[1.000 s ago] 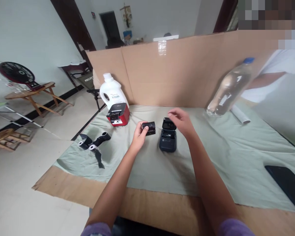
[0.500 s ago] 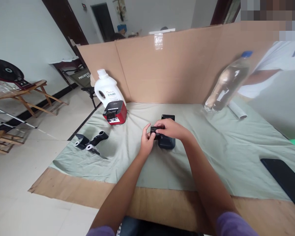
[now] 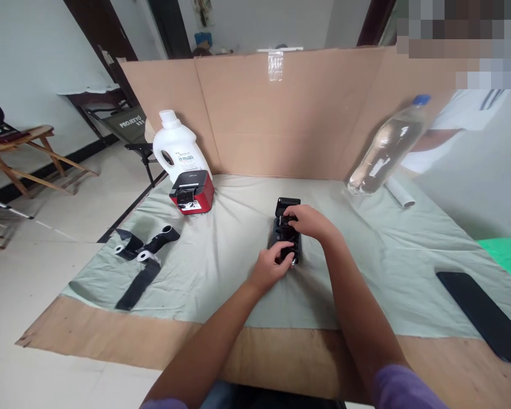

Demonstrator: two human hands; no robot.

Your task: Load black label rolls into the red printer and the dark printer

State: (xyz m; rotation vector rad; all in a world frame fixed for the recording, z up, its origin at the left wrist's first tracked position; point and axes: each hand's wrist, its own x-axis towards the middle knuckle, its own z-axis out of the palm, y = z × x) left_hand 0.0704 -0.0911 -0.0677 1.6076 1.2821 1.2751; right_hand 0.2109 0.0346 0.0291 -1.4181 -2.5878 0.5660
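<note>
A black handheld device point(image 3: 273, 236), apparently a small printer, lies on the cloth with its lid point(image 3: 288, 203) raised at the far end. At its near end, my left hand point(image 3: 272, 267) has thumb and fingers closed on the device, around a dark part inside. My right hand point(image 3: 307, 220) reaches over the far end from the right, its fingertips pinched down inside by the lid. What the right fingers hold is too dark and small to make out. Several black strip rolls point(image 3: 157, 240) lie to the left, one with its strip point(image 3: 138, 287) unrolled toward me.
A red and black box-shaped machine point(image 3: 202, 193) stands before a white jug point(image 3: 176, 142). A tilted clear bottle point(image 3: 389, 147) and white tube point(image 3: 399, 192) are at back right. A phone point(image 3: 481, 312) lies right. Cardboard point(image 3: 247, 113) walls the back; a person point(image 3: 464, 125) is beyond.
The small black piece held between both hands has gone down to the device. My left hand has moved nearer me, the right stays at the far end. One roll's strip now lies toward me.
</note>
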